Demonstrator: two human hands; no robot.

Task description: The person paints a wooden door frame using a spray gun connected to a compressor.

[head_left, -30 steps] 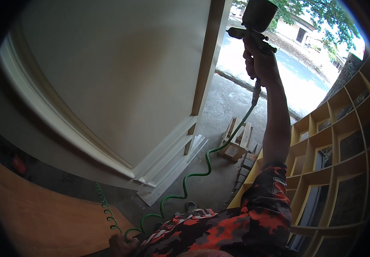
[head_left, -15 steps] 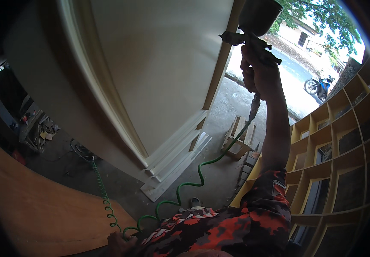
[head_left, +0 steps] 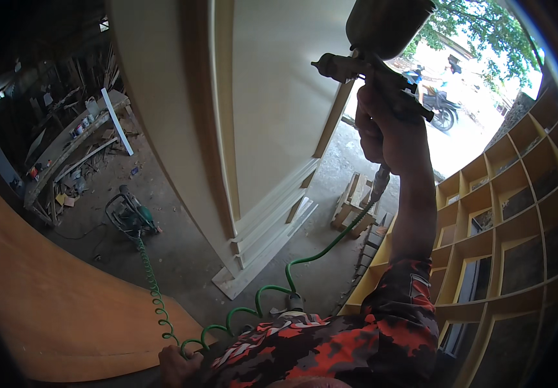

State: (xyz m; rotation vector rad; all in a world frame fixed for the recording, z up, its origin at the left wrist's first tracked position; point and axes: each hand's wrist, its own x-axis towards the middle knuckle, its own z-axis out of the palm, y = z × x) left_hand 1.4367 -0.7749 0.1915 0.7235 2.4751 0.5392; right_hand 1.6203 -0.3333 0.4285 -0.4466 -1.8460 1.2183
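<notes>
My right hand (head_left: pixel 389 126) is raised at the upper right, fingers wrapped round the grip of a spray gun (head_left: pixel 350 67). A dark metal cup (head_left: pixel 385 27) sits on top of the gun, and its nozzle points left toward a cream-coloured panelled cabinet or door (head_left: pixel 279 110). From the bottom of the grip runs a green coiled air hose (head_left: pixel 321 252), down past my body. Low at the left, my left hand (head_left: pixel 178 363) is closed on that hose, close to my side. Whether the trigger is pulled cannot be made out.
An air compressor (head_left: pixel 131 213) stands on the floor at left, with a cluttered workbench (head_left: pixel 65 149) behind it. An orange-brown board (head_left: pixel 65 304) curves along the lower left. Yellowish shelving (head_left: pixel 495 252) lines the right. A small wooden stool (head_left: pixel 355 200) stands beyond the hose.
The view has shifted, so the panel's edge stands more upright and the compressor and bench show more fully. The gun appears slightly lower and nearer. A motorcycle with a rider now shows on the road.
</notes>
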